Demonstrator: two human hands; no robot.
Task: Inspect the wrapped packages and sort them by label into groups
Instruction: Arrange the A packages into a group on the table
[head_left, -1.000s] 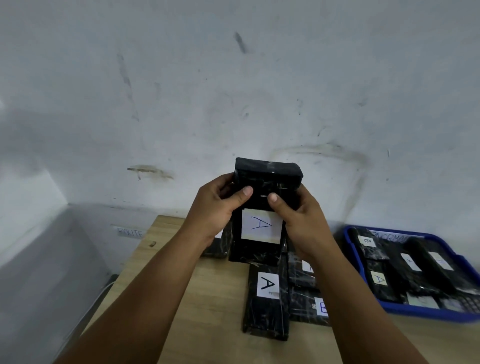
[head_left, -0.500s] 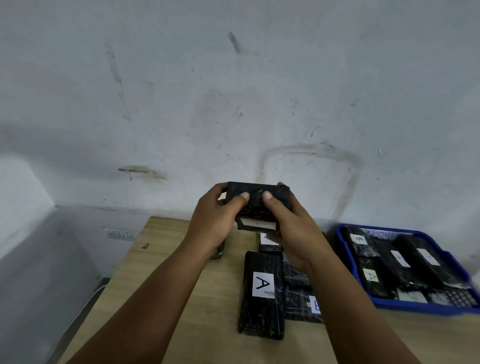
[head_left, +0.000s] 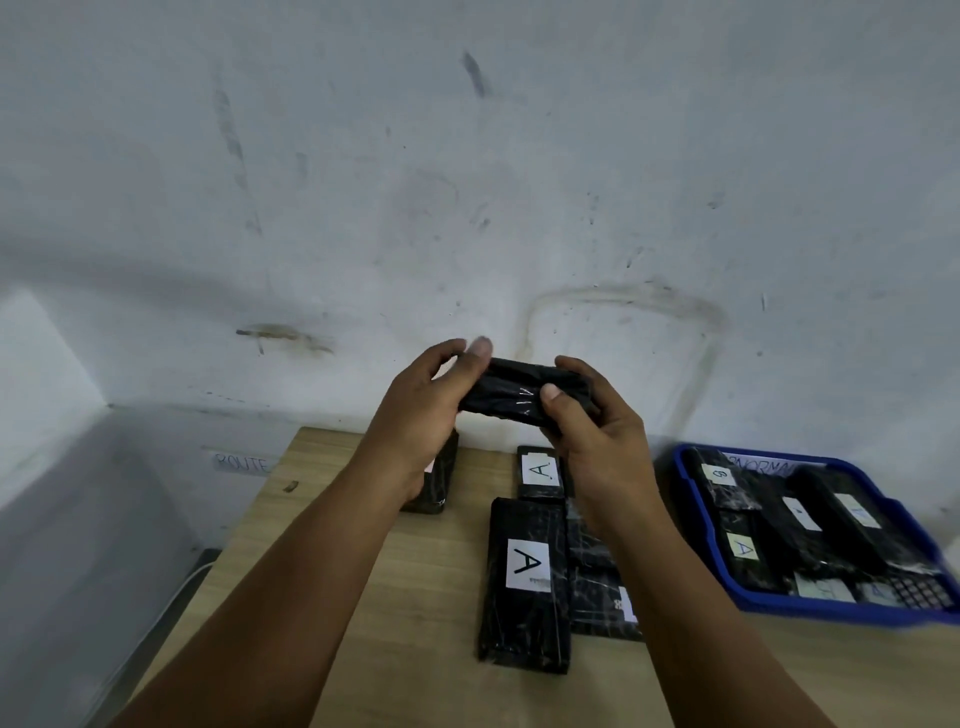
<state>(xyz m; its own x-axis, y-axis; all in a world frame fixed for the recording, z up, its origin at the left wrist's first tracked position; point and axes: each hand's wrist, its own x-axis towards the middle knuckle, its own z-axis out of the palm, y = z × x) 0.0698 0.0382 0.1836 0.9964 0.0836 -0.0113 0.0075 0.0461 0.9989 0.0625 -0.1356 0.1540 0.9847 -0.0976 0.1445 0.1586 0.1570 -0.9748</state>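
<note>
Both hands grip glossy black wrapped package

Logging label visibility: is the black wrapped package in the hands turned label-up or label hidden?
Label hidden: the black wrapped package, held by the left hand and right hand, shows only black wrap.

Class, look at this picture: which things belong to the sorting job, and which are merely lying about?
Part of the job:
held package, gripped by left hand and right hand
packages marked A on the table
blue tray of packages

Merely lying about:
white cable
strip reading ROUTE
</note>
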